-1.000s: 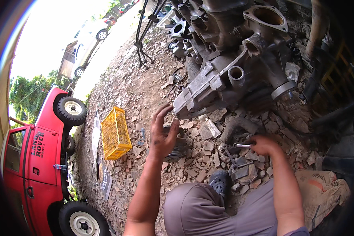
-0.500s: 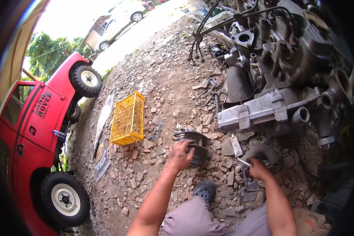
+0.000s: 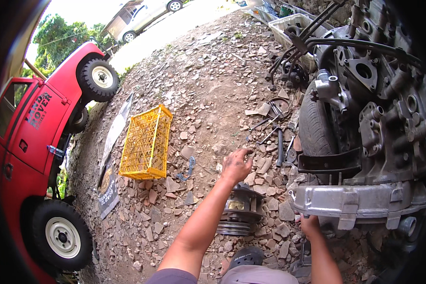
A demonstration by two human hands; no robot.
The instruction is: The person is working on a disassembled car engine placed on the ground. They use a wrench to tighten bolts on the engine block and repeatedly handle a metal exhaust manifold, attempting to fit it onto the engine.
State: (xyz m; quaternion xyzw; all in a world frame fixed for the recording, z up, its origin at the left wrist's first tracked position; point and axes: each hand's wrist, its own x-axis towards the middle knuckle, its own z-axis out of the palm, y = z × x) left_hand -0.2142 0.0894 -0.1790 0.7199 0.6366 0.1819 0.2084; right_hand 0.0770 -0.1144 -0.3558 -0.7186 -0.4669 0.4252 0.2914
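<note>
the person wears a short dark greyish-purple sleeve (image 3: 172, 276), pale grey trousers (image 3: 260, 275) and a dark perforated clog (image 3: 249, 256).

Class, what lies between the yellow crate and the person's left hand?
In the head view, a small blue tangle lies on the ground between the yellow crate and left hand, among broken stone pieces.

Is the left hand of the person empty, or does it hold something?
Empty: the left hand is open near the pulley unit, and no object shows in it.
</note>
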